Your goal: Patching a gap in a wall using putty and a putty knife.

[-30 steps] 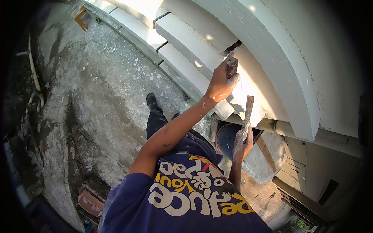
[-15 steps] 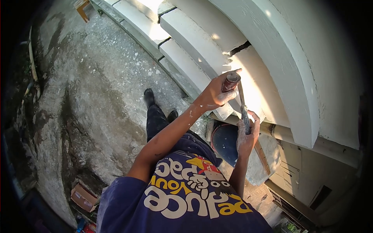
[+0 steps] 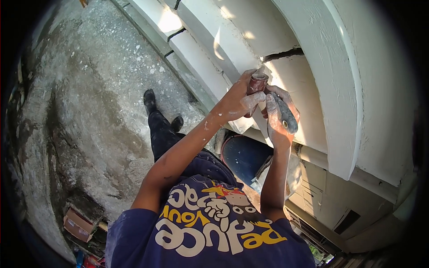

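Observation:
My left hand (image 3: 239, 100) is closed around a reddish-brown hollow roll (image 3: 258, 84), which looks like rolled sandpaper; its open end points up. Right beside it, my right hand (image 3: 278, 131) grips a scraper-like tool by its dark grey handle (image 3: 286, 115), with the rounded butt toward me. The tool's blade is hidden behind my fingers. White dust coats the fingers of both hands. Just beyond them rises a pale stepped wall moulding (image 3: 203, 62), with a dark jagged crack (image 3: 283, 54) above my hands.
A broad curved white ledge (image 3: 333, 89) overhangs on the right. Below my hands stands a dark blue barrel (image 3: 243, 154). The concrete floor (image 3: 103, 89) is spattered white, and a cardboard box (image 3: 78, 224) lies at the lower left. My black boot (image 3: 150, 100) is near the wall's base.
My right hand has moved up beside the left, turning the tool so its butt faces me and its shaft no longer shows. The view has shifted a little.

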The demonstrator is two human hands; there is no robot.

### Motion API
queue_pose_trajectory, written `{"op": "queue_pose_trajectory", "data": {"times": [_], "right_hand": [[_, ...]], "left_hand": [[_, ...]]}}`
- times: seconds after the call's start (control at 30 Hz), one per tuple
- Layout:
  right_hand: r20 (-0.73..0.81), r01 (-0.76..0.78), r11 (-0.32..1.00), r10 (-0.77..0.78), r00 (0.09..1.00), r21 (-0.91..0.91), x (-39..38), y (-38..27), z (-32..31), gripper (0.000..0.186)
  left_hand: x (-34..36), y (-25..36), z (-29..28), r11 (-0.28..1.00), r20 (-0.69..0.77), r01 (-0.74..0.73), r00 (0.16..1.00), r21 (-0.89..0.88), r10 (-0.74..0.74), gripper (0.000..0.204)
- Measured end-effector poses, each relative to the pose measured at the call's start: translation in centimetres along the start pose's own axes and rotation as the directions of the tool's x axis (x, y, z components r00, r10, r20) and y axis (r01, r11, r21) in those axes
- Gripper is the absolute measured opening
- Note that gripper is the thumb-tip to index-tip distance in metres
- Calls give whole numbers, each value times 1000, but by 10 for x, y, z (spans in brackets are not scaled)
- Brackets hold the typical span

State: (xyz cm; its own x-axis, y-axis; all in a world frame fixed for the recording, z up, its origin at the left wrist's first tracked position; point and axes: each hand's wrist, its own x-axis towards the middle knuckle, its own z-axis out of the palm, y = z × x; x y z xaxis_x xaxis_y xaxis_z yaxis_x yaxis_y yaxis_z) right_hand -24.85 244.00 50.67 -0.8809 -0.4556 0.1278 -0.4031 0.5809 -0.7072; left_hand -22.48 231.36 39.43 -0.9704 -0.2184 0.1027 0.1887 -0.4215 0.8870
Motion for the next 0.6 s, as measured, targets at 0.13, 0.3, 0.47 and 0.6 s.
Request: {"op": "queue_pose_trajectory", "data": {"times": [0.13, 0.3, 0.47, 0.6], "right_hand": [[-221, 163, 984, -145, 965, 66, 16, 0, 2, 21], [-349, 350, 933, -356, 867, -81, 24, 1, 4, 23], [-288, 188, 981, -170, 942, 36, 8, 13, 27, 39], [-178, 134, 956, -89, 980, 261, 2, 27, 24, 72]], "left_hand": [[-4, 10, 3, 958, -88, -53, 996, -282, 30, 63], [-6, 7, -3, 956, 41, 157, 988, -246, -152, 71], [-2, 2, 7, 954, 45, -20, 998, -299, 35, 74], [-2, 20, 11, 863, 124, -20, 988, -506, 96, 84]]}}
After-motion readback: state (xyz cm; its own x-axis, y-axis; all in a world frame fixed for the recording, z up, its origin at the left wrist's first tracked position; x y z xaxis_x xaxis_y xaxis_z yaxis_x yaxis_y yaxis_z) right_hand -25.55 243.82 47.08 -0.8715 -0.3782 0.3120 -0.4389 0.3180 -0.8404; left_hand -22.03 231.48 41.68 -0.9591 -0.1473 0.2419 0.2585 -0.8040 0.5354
